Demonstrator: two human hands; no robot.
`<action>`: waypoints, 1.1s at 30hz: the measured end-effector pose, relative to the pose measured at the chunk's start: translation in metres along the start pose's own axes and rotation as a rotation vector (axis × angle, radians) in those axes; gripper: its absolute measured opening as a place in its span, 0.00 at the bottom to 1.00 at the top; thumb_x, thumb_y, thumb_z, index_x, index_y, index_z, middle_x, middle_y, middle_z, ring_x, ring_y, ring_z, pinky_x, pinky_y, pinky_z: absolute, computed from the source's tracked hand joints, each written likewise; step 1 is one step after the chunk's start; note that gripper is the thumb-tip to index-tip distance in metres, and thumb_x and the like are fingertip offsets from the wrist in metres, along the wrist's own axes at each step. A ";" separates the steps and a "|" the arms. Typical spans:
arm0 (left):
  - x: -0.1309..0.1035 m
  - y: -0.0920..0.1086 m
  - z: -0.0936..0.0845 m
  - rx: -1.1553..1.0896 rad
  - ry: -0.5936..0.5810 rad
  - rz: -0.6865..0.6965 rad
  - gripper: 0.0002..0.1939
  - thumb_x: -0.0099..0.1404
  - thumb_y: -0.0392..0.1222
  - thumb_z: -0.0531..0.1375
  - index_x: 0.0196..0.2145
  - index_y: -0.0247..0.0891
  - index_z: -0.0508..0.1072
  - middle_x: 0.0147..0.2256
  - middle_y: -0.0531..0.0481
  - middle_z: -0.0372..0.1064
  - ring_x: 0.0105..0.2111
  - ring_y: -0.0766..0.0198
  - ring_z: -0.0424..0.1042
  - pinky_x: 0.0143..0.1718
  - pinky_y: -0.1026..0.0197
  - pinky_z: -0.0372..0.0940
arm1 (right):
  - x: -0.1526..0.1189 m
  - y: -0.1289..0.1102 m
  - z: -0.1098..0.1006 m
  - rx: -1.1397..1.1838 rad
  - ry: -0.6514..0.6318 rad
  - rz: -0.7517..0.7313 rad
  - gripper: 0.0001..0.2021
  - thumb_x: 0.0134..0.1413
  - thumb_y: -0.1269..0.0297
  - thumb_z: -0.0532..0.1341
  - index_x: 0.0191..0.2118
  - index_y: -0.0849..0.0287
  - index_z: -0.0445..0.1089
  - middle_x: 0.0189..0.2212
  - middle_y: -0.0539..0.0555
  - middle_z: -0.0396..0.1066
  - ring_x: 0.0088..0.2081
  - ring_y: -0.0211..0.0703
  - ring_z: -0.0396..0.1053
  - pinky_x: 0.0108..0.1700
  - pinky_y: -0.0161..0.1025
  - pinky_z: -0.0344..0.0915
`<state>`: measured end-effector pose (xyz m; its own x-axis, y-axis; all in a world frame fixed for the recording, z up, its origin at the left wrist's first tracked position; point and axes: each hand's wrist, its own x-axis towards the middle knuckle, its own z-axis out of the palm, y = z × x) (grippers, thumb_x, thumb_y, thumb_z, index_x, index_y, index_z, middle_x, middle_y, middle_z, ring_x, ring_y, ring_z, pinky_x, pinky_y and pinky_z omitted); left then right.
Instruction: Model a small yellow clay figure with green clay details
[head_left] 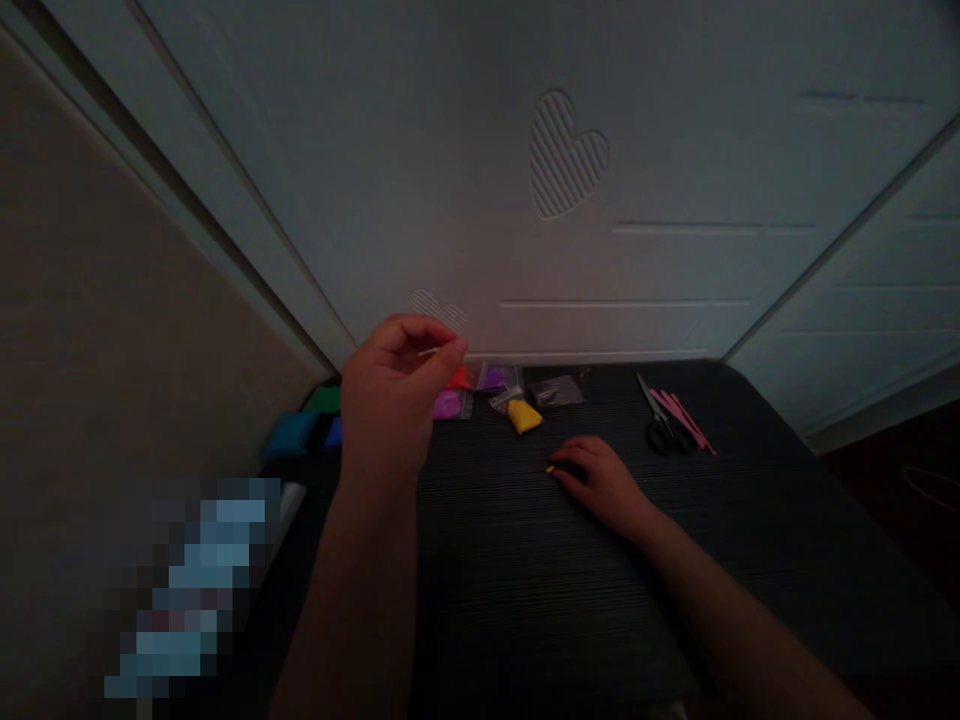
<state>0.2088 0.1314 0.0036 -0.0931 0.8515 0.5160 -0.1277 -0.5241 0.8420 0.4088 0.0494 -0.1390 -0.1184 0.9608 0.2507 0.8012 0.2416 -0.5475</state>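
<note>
Raised above the table's left half is my left hand [397,390], thumb and fingertips pinched together; what they hold, if anything, is too small to make out. My right hand [604,485] rests low over the dark tabletop, thumb and fingers closed on a small yellow piece of modelling clay [550,469]. Just beyond it lies a larger yellow clay lump [524,416] at its clear bag. Behind my left hand, which partly hides them, are bags of pink clay [448,404] and orange clay [460,378]. A purple clay bag [495,379] lies beside them.
Black-handled scissors [660,428] and pink sticks [686,422] lie at the right of the dark table [487,560]. A clear bag of dark contents [555,392] lies at the back. Blue [291,434] and green packets [322,401] sit back left. A white panel [450,180] rises behind.
</note>
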 end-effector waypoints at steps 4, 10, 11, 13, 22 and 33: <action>0.001 -0.001 0.000 0.008 0.014 0.023 0.06 0.47 0.30 0.62 0.24 0.37 0.70 0.23 0.57 0.65 0.23 0.74 0.64 0.24 0.70 0.60 | 0.000 -0.001 0.000 -0.001 0.002 0.000 0.10 0.50 0.64 0.58 0.40 0.54 0.69 0.38 0.54 0.67 0.42 0.43 0.63 0.46 0.43 0.59; 0.001 -0.001 0.001 0.000 0.021 0.024 0.06 0.47 0.30 0.62 0.24 0.38 0.70 0.23 0.57 0.65 0.24 0.74 0.64 0.24 0.70 0.59 | 0.000 -0.002 -0.001 -0.001 0.003 0.005 0.09 0.50 0.64 0.57 0.40 0.54 0.69 0.38 0.54 0.67 0.42 0.43 0.63 0.45 0.43 0.60; 0.001 -0.001 0.001 -0.005 0.017 0.021 0.06 0.47 0.30 0.62 0.24 0.38 0.70 0.23 0.57 0.65 0.24 0.74 0.64 0.24 0.70 0.59 | 0.000 -0.002 -0.001 -0.002 0.002 0.004 0.09 0.50 0.64 0.57 0.40 0.54 0.69 0.38 0.54 0.67 0.42 0.43 0.63 0.45 0.44 0.60; 0.001 -0.001 0.000 -0.008 0.012 0.021 0.06 0.47 0.30 0.62 0.24 0.38 0.70 0.23 0.57 0.64 0.24 0.73 0.64 0.24 0.70 0.59 | 0.000 -0.002 -0.001 -0.003 0.004 0.002 0.09 0.50 0.64 0.57 0.39 0.54 0.69 0.38 0.54 0.67 0.42 0.44 0.63 0.45 0.44 0.60; 0.000 -0.001 0.001 0.025 0.020 0.035 0.06 0.48 0.30 0.62 0.24 0.39 0.70 0.23 0.57 0.65 0.23 0.73 0.64 0.25 0.69 0.60 | 0.001 -0.002 -0.001 0.016 -0.011 0.004 0.10 0.50 0.65 0.57 0.40 0.54 0.69 0.38 0.54 0.67 0.42 0.43 0.63 0.45 0.43 0.60; 0.000 -0.001 0.000 0.009 0.030 0.040 0.06 0.48 0.29 0.62 0.24 0.39 0.72 0.23 0.57 0.67 0.24 0.74 0.65 0.25 0.71 0.61 | 0.001 0.001 0.000 0.018 0.002 0.001 0.10 0.50 0.65 0.58 0.40 0.54 0.69 0.38 0.54 0.67 0.42 0.43 0.63 0.46 0.43 0.60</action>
<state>0.2094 0.1318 0.0026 -0.1280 0.8290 0.5444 -0.1141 -0.5576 0.8222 0.4095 0.0506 -0.1395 -0.1170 0.9607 0.2518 0.7909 0.2434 -0.5615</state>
